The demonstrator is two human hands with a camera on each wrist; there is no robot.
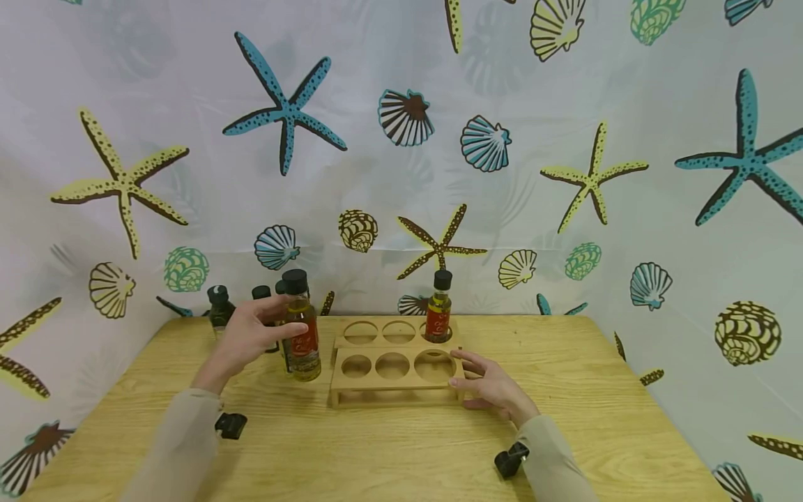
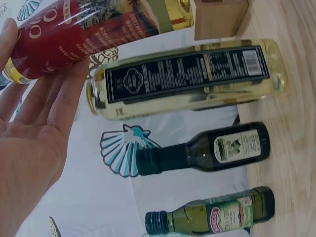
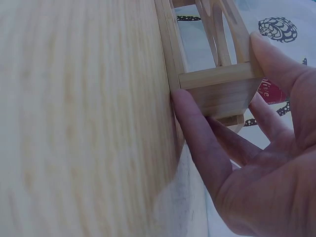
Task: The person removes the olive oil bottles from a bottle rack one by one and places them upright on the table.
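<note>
Starfish-print fabric (image 1: pixel 370 174) backs the surface (image 1: pixel 389 446); left hand (image 1: pixel 247 335) curls round an olive-oil bottle (image 1: pixel 305 350), right hand (image 1: pixel 495 390) clasps the bottle rack (image 1: pixel 395 383), probably to steady it.

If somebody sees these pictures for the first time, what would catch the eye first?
Probably the patterned cloth behind the table, with large blue and yellow starfish. Next comes the olive oil bottle gripped by the left hand, left of the two-tier wooden bottle rack. Another red-labelled bottle stands in the rack's back right hole, and the right hand holds the rack's right end.
</note>
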